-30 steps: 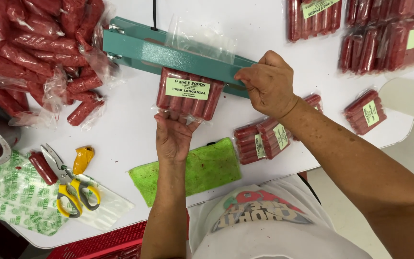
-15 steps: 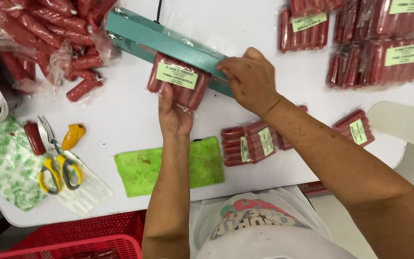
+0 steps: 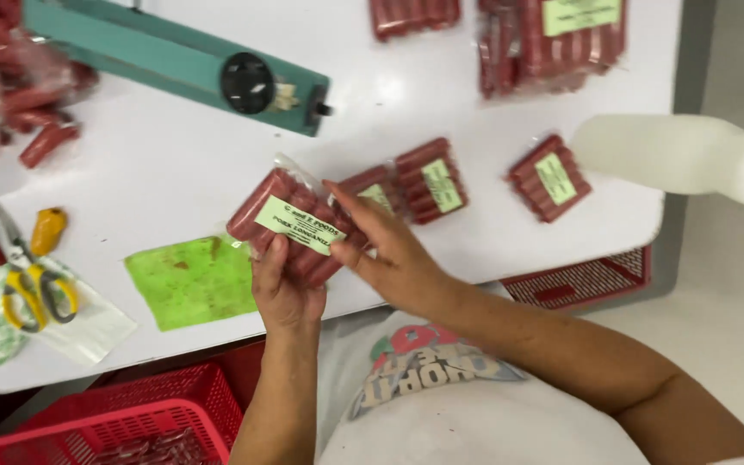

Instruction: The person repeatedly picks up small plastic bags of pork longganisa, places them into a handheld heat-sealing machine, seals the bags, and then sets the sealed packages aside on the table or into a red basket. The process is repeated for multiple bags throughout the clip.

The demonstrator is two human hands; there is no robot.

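Note:
A clear plastic pack of red sausages with a pale green label (image 3: 290,224) is held over the table's front edge. My left hand (image 3: 284,288) grips it from below. My right hand (image 3: 381,250) has its fingers on the pack's right end. The teal heat sealer (image 3: 174,62) lies at the back of the white table (image 3: 157,164), apart from both hands. Three sealed labelled packs (image 3: 430,179) lie just right of my hands.
A green mat (image 3: 189,280) lies left of my hands. Yellow-handled scissors (image 3: 32,277) rest on plastic bags at the far left. Loose sausages (image 3: 10,95) pile at the back left. More packs (image 3: 553,39) sit at the back right. Red baskets (image 3: 122,422) stand below the table.
The pack has come out of the sealer and toward me. My right hand left the sealer bar and now touches the pack. The view has shifted right and down.

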